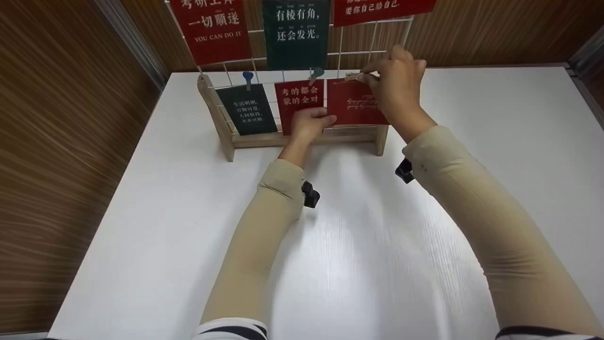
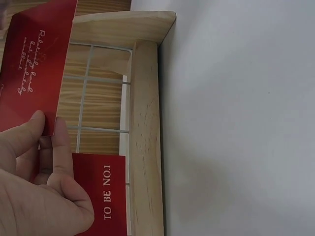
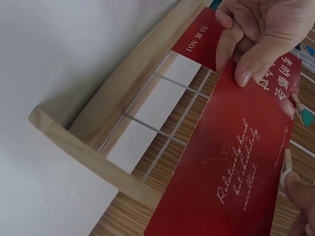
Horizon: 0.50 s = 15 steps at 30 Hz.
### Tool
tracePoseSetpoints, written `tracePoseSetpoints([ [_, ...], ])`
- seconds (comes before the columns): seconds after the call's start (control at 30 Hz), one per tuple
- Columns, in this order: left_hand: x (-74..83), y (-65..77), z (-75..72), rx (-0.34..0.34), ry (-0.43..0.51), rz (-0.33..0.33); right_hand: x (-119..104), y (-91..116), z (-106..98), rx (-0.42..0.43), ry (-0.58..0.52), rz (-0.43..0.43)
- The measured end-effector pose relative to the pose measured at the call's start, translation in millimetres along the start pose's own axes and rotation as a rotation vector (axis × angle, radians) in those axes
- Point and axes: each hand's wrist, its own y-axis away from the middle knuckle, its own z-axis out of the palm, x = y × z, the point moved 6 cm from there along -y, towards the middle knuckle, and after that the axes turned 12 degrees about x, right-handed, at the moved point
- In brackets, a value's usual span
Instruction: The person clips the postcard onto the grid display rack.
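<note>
A red card (image 1: 351,106) with white script is held against the lower right of a white wire grid rack with a wooden stand (image 1: 264,140). My left hand (image 1: 309,123) pinches its lower left corner between thumb and fingers, as the left wrist view shows. At the card's top edge, my right hand (image 1: 401,85) pinches a small wooden clothespin (image 3: 286,162) with a white disc. To the left hangs another red card (image 1: 299,92), held by a clothespin with a green top (image 1: 316,73), partly behind my left hand.
A dark green card (image 1: 247,109) hangs at the lower left under a blue-topped clothespin (image 1: 247,78). Above are a red card (image 1: 214,33), a green card (image 1: 296,35) and another red card (image 1: 377,10). The rack stands on a white table (image 1: 165,226) before wood-grain panels (image 1: 61,141).
</note>
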Motion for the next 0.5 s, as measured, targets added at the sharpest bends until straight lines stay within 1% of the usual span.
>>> tracePoseSetpoints([
  [0.13,1.2,0.9,-0.2,0.013,-0.025,0.022,-9.7,-0.5,-3.7,0.029,0.002,-0.096],
  [0.23,1.5,1.7,0.5,0.021,-0.016,0.022,-16.8,-1.3,-6.4,0.046,0.012,-0.152],
  [0.4,0.7,2.8,1.1,0.023,0.056,-0.008,-24.1,-4.8,-8.0,0.026,0.084,-0.172],
  [0.5,1.3,3.1,0.3,0.031,0.069,0.002,-27.6,-6.5,-7.0,0.006,0.137,-0.189],
])
